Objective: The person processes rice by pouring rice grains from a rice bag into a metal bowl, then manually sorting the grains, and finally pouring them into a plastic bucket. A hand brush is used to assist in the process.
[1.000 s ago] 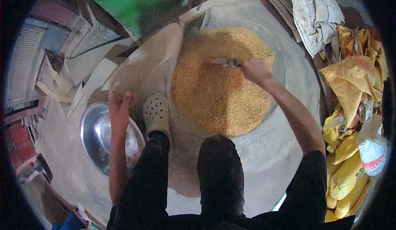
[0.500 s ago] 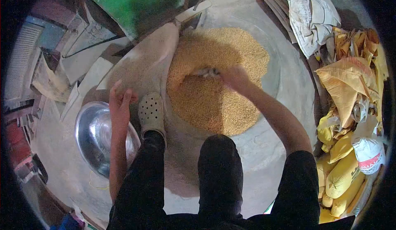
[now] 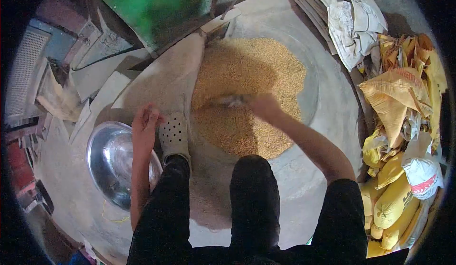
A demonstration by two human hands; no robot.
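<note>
A spread heap of golden grain (image 3: 266, 70) lies on the grey concrete floor in front of me. My right hand (image 3: 264, 107) is over its middle, closed around a pale, greyish tool (image 3: 233, 102) that is smeared by motion; its exact kind cannot be made out. The tool is low at the grain. My left hand (image 3: 146, 118) hangs in the air beside my shoe, fingers loosely bent and apart, with nothing in them. Below and left of that hand, a shiny metal basin (image 3: 105, 158) sits on the floor, partly covered by my forearm.
My light perforated clog (image 3: 174, 134) rests at the heap's left edge, by a raised concrete ridge (image 3: 183, 58). Yellow sacks (image 3: 394, 203) and folded white sacks (image 3: 349, 20) are piled along the right. A green panel (image 3: 156, 8) stands at the back; boards (image 3: 107, 86) lean at left.
My right hand and the tool have moved slightly down and left over the grain. My left hand has shifted a little right and down, toward the shoe.
</note>
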